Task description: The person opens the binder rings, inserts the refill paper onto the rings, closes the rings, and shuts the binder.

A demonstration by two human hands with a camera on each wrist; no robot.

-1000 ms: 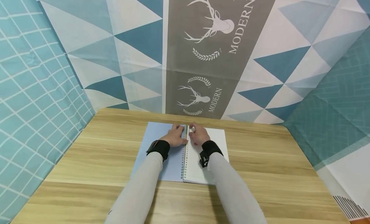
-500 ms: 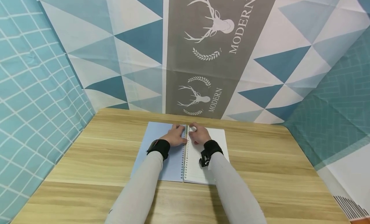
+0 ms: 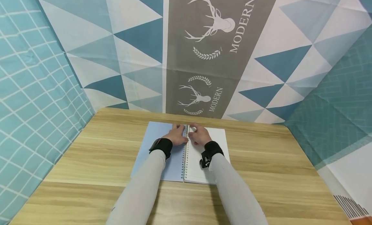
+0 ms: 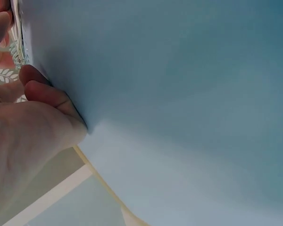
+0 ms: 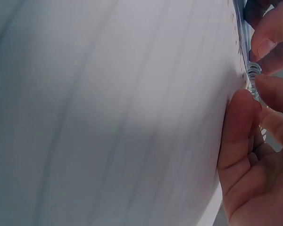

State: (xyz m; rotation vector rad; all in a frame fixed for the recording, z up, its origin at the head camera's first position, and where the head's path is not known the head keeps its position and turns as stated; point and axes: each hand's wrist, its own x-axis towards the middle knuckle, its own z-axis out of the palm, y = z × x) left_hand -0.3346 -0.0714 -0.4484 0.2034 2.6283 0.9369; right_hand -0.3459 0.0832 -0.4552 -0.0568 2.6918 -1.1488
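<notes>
A ring-bound notebook lies open flat, its pale blue cover [image 3: 145, 150] on the left and white ruled page [image 3: 218, 139] on the right. My left hand [image 3: 176, 135] reaches over the cover to the binding [image 3: 184, 165], thumb and fingers gripping it near its far end. Opposite it, my right hand [image 3: 201, 135] pinches the binding from the page side with curled fingers. The right wrist view brings the rings [image 5: 253, 70] close, with fingertips of both hands around them. In the left wrist view, curled fingers [image 4: 49, 94] rest against the blue cover [image 4: 179, 70].
The notebook lies on a wood-grain table [image 3: 267, 173], near its back edge. A patterned cloth [image 3: 139, 50] with triangles and deer heads hangs behind. Blue checked cloth [image 3: 32, 99] flanks the left side, green cloth [image 3: 343, 105] the right.
Both hands stay at the binding with hardly any movement. The head view has shifted very slightly. The notebook lies as before.
</notes>
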